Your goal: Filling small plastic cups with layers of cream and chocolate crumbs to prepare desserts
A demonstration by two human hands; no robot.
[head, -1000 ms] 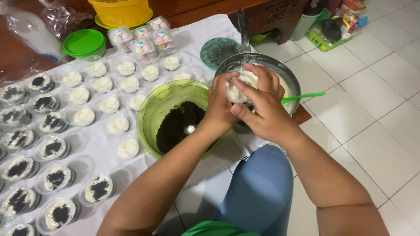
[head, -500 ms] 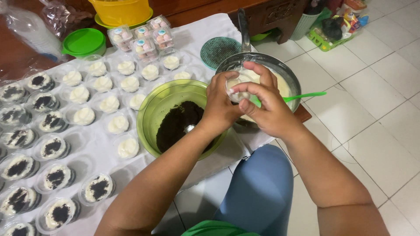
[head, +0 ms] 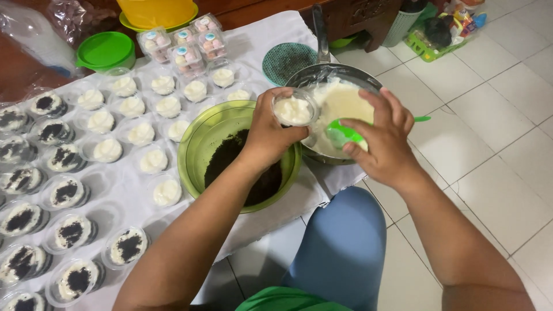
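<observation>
Hands meet over the metal pan [head: 322, 78] at about one o'clock from the middle of our view. Our left hand [head: 269, 129] pinches a small clear cup [head: 294, 108] of white cream between thumb and curled fingers, holding it upright just above the pan's near-left rim. Our right hand [head: 385, 135], at three o'clock from the cup, has its fingers pressed together around a green spoon [head: 344, 133]; the spoon's bowl sits low over the cream [head: 340, 101] in the pan, and its handle tip shows past the knuckles at two o'clock. We cannot tell whether the spoon touches the cream.

Just beside the pan, at its eight o'clock, stands a green bowl [head: 199, 138] holding dark crumbs [head: 222, 161], partly under our left forearm. At nine o'clock of the bowl, rows of cream-filled cups [head: 141, 133] lie on a white cloth [head: 271, 34]; further toward eight o'clock are crumb-topped cups [head: 70, 233]. At eleven o'clock of the view rest a green lid [head: 105, 50] and small lidded boxes [head: 184, 46], with a yellow tub [head: 156, 10] behind them. A round green trivet [head: 288, 60] lies touching the pan at its ten o'clock.
</observation>
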